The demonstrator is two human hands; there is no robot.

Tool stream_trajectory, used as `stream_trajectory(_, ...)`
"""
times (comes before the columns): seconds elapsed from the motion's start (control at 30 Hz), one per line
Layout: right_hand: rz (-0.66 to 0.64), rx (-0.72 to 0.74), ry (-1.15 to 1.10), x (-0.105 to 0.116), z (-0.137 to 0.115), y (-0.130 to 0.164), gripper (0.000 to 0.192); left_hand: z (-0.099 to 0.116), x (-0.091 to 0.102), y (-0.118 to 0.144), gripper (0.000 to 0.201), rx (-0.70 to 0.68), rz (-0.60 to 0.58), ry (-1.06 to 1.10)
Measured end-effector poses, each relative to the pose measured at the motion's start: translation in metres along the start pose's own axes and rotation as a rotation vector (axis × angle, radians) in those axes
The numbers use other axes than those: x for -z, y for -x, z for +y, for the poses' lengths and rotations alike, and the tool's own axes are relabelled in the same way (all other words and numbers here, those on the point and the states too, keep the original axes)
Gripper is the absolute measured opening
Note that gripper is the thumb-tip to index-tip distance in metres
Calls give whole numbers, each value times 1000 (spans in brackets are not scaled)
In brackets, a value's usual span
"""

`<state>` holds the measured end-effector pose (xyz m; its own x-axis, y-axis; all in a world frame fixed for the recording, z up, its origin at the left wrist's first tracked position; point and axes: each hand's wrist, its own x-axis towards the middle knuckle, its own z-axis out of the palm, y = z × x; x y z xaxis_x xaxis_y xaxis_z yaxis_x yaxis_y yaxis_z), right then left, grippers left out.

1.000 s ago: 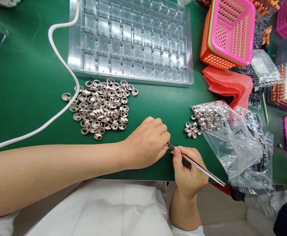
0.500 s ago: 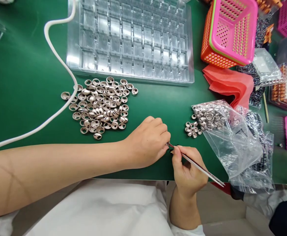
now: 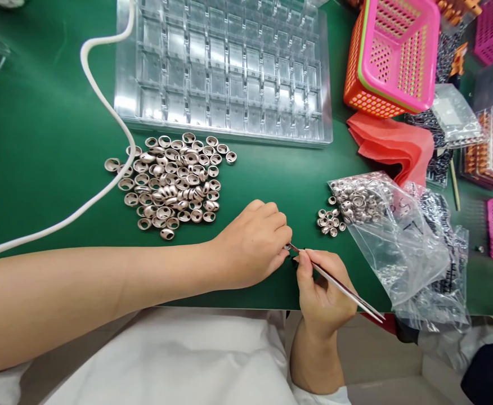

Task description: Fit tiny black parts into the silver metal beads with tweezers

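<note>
Here the right hand (image 3: 322, 292) pinches slim tweezers (image 3: 339, 286), tips meeting the left hand (image 3: 252, 244), whose fingers curl together, pinching something hidden, on the green desk (image 3: 39, 169).

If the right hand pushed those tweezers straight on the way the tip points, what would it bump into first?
The right hand aims the tweezers up-left, so the tip would meet the left hand's fingertips almost at once; they look to be touching already, though whatever is pinched there is hidden.
</note>
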<state>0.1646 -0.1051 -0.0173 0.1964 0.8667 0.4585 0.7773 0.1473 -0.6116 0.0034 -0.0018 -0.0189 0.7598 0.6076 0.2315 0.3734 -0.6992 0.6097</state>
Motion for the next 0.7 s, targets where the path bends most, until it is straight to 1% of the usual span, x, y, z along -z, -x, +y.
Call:
stream_trajectory(0.2, -10, 12, -5, 0, -1, -1, 23, -1, -1, 0, 16, -8, 4, -10)
stream_trajectory(0.43, 23, 11, 11, 0, -1, -1, 19, -1, 1, 0, 15, -5, 3, -3)
stream_trajectory(0.7, -7, 25, -3, 0, -1, 0, 22, -1, -1, 1, 16, -4, 7, -5)
